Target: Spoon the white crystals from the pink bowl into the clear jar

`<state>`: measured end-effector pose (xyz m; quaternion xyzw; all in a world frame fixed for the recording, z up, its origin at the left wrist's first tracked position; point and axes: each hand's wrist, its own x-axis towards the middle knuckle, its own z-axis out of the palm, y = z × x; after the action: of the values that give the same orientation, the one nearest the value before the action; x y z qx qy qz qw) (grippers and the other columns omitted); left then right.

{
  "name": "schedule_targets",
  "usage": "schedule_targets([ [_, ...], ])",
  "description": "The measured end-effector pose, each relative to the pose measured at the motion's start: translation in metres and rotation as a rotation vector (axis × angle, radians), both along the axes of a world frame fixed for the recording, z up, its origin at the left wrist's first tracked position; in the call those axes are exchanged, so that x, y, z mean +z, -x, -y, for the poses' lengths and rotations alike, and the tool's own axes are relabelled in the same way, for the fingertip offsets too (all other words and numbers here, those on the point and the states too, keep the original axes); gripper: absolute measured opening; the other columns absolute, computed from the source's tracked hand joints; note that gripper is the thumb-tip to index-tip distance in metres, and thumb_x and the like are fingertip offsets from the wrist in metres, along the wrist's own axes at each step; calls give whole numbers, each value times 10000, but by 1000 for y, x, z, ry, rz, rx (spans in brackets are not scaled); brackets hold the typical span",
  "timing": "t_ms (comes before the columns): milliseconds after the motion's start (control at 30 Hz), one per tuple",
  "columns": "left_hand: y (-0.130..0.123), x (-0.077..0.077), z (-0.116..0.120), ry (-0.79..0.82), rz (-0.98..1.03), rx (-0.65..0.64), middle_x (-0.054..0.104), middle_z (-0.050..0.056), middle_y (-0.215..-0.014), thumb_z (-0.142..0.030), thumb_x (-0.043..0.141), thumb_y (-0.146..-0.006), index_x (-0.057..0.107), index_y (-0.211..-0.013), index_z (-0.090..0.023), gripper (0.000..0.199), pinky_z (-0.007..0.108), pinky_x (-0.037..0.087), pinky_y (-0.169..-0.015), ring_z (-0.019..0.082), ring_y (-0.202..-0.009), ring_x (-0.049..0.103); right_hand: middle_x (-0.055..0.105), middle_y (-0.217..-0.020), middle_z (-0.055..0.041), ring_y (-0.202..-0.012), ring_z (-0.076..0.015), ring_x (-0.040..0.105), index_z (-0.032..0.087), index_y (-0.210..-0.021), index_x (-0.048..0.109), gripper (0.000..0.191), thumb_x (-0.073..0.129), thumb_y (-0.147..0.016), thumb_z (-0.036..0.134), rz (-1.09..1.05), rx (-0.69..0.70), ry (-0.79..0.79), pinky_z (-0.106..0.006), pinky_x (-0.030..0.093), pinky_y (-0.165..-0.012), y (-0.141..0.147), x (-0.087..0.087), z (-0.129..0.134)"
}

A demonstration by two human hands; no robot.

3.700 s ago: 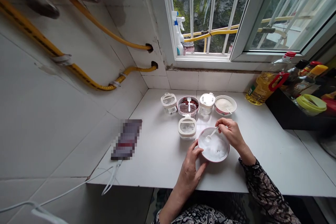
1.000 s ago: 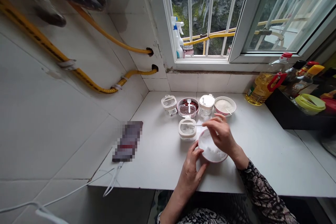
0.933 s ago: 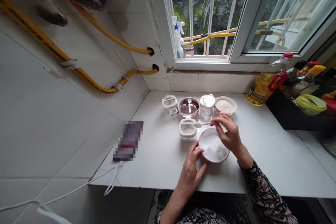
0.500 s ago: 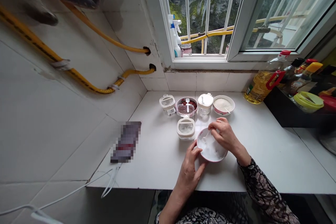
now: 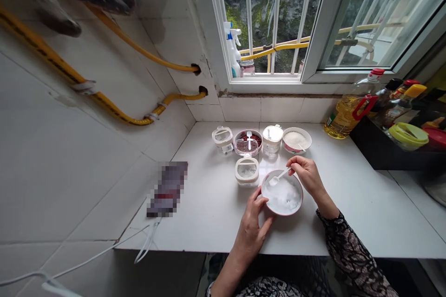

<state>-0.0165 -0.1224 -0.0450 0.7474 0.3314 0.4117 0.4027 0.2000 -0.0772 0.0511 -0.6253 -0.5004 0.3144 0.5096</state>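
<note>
A round white bowl with a pink rim (image 5: 282,204) holds a white, moist-looking mass and stands near the front of the counter. My left hand (image 5: 251,227) grips its lower left rim. My right hand (image 5: 306,177) pinches a small white plastic spoon (image 5: 279,176), whose tip rests in the bowl. Just beyond the bowl is a square plastic container (image 5: 247,171) with white contents. Behind that stands a glass dish of red-brown grains (image 5: 245,145) with its own spoon, between a small clear lid (image 5: 222,138) and a white-lidded jar (image 5: 272,135). A bowl of white powder (image 5: 296,140) sits at the right.
A pixelated phone (image 5: 169,189) with a white cable lies on the counter's left. A cooking oil bottle (image 5: 344,113) and condiment bottles stand on a black shelf (image 5: 383,158) at the right. Yellow gas hoses run along the tiled wall, and a barred window stands behind.
My right hand has come back from over the square container, and the spoon now dips into the bowl. My left hand stays on the rim.
</note>
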Motion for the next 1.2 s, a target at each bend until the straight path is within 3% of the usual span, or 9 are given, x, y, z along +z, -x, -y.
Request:
schedule_targets([
  [200, 0, 0, 0, -9, -8, 7, 386, 158, -1540, -130, 570, -924, 458, -1273, -267, 391, 482, 514, -1100, 299, -1393, 526, 638, -530, 0, -560, -172, 611, 205, -675, 655, 162, 561, -690, 336, -127, -8, 15, -310, 502, -643, -2, -3, -5],
  [367, 0, -1, 0, -21, -15, 12, 391, 158, -1540, -105, 577, -909, 457, -1280, -269, 423, 482, 521, -1095, 300, -1398, 520, 726, -746, -41, -697, -205, 701, 197, -845, 670, 190, 595, -806, 367, -161, 33, -101, -340, 543, -707, 18, 0, -5],
  [467, 0, -1, -1, -21, -14, 14, 392, 157, -1543, -105, 585, -903, 464, -1284, -267, 431, 485, 523, -1096, 299, -1410, 505, 755, -885, -71, -815, -225, 712, 211, -946, 682, 175, 544, -920, 315, 69, 76, -270, -376, 538, -788, 34, -2, -4],
  [600, -1, -3, 0, 0, 5, 35, 406, 150, -1537, -109, 590, -902, 490, -1271, -261, 411, 488, 511, -1109, 288, -1425, 484, 768, -854, -55, -820, -218, 676, 232, -967, 701, 244, 473, -947, 148, 557, 269, -492, -448, 455, -946, 44, -4, -4],
  [667, -1, -3, 0, -2, 15, 36, 409, 150, -1538, -116, 589, -906, 490, -1273, -259, 407, 491, 509, -1110, 289, -1416, 494, 771, -849, -45, -798, -210, 669, 237, -976, 699, 271, 459, -942, 116, 622, 291, -531, -453, 432, -968, 42, -2, -3],
  [767, -1, -2, 0, -14, 12, 24, 406, 154, -1545, -121, 597, -904, 487, -1276, -255, 410, 487, 512, -1108, 296, -1397, 519, 761, -832, -36, -799, -223, 663, 248, -952, 691, 228, 486, -940, 149, 530, 154, -532, -438, 443, -939, 28, 6, 1],
  [867, -1, -1, -1, -19, 6, 16, 397, 156, -1553, -115, 595, -904, 481, -1274, -254, 411, 472, 518, -1104, 293, -1388, 532, 700, -694, -13, -737, -227, 631, 245, -838, 667, 192, 505, -900, 160, 497, 55, -512, -410, 456, -873, 10, 10, 4],
  [1000, 0, -1, -1, -37, -4, 19, 404, 153, -1545, -107, 587, -901, 471, -1282, -259, 426, 464, 530, -1091, 290, -1381, 540, 663, -658, -10, -668, -206, 592, 234, -750, 639, 183, 503, -838, 148, 642, 96, -413, -397, 439, -850, -2, 2, 3],
  [1200, 0, -3, -1, -29, 7, 31, 420, 136, -1538, -118, 588, -906, 483, -1291, -270, 426, 463, 519, -1101, 287, -1385, 534, 684, -665, -14, -637, -180, 564, 216, -741, 641, 208, 477, -822, 118, 710, 227, -320, -408, 399, -912, 10, -13, -1],
])
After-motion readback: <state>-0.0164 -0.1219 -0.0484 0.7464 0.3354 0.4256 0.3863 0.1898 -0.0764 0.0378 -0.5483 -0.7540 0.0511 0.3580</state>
